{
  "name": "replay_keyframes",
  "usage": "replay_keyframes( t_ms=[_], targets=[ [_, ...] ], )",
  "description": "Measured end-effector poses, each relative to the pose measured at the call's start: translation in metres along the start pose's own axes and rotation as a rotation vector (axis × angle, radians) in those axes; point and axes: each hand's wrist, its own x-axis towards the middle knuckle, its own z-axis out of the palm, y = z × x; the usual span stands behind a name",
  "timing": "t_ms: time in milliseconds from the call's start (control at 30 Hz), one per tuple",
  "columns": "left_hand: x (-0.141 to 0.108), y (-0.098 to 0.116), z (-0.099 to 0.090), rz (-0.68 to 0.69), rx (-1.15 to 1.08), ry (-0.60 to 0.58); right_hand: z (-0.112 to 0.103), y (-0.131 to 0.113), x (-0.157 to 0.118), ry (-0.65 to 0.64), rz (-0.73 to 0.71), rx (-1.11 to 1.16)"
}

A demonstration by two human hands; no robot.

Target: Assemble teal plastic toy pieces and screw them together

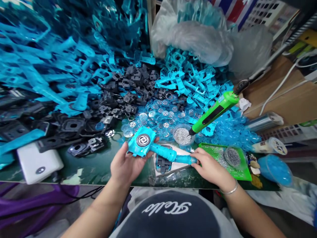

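Observation:
A blue plastic part (pixel 162 152) with a square head, a round swirl emblem and a tubular handle lies across both hands. My left hand (pixel 128 165) holds its square head from below, thumb at the edge. The fingertips of my right hand (pixel 204 162) pinch a clear blue piece (pixel 184 159) at the handle's far end. Beneath the handle, a black part (pixel 163 165) rests on a pale block (pixel 173 168). A green electric screwdriver (pixel 215 110) hangs with its tip over a bowl of small screws (pixel 182 136).
Heaps of blue shells (pixel 56 66), black parts (pixel 133 82) and clear blue discs (pixel 165 115) cover the back. A green tray (pixel 225 162) with a screw bowl sits right, near a blue tub (pixel 274 170). A white box (pixel 39 162) stands left.

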Motion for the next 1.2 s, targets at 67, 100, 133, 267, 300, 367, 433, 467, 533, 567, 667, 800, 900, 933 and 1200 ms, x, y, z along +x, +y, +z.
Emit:
replay_keyframes(
  t_ms=[67,100,133,267,300,367,433,467,533,567,667,800,900,933,1200],
  targets=[
    [0.002,-0.003,0.0,-0.02,-0.023,0.019,-0.002,0.002,0.001,-0.019,0.001,0.017],
    [0.003,-0.004,0.0,-0.019,-0.029,0.027,-0.002,0.003,0.001,-0.019,0.005,0.024],
    [0.004,-0.006,0.0,-0.015,-0.033,0.035,-0.002,0.003,0.001,-0.009,0.012,0.028],
    [0.007,-0.008,0.001,-0.02,-0.024,0.061,0.007,0.005,-0.001,0.066,0.038,0.001],
    [0.007,-0.008,0.001,-0.029,-0.018,0.065,0.012,0.005,-0.002,0.081,0.039,-0.003],
    [0.006,-0.007,0.0,-0.055,-0.011,0.064,0.021,0.008,-0.004,0.127,0.04,0.003],
    [0.005,-0.006,-0.002,-0.072,-0.01,0.048,0.028,0.013,-0.006,0.201,0.039,0.013],
    [0.005,-0.006,-0.003,-0.072,-0.008,0.036,0.029,0.015,-0.008,0.23,0.034,0.02],
    [0.004,-0.006,-0.005,-0.062,0.004,0.006,0.027,0.016,-0.01,0.234,0.016,0.025],
    [0.003,-0.007,-0.006,-0.054,0.013,-0.008,0.023,0.014,-0.01,0.212,0.001,0.02],
    [0.0,-0.012,-0.001,-0.062,0.03,-0.039,0.01,-0.005,-0.005,0.212,-0.075,-0.007],
    [-0.005,-0.02,0.017,-0.146,0.001,-0.123,0.009,-0.044,0.015,0.336,-0.283,-0.034],
    [-0.005,-0.02,0.02,-0.154,0.017,-0.173,0.017,-0.05,0.025,0.375,-0.342,-0.028],
    [-0.004,-0.019,0.017,-0.127,0.039,-0.158,0.019,-0.045,0.026,0.365,-0.339,-0.007],
    [0.003,-0.034,-0.031,0.08,0.252,0.038,0.041,-0.004,0.015,0.248,-0.33,0.024]
  ],
)
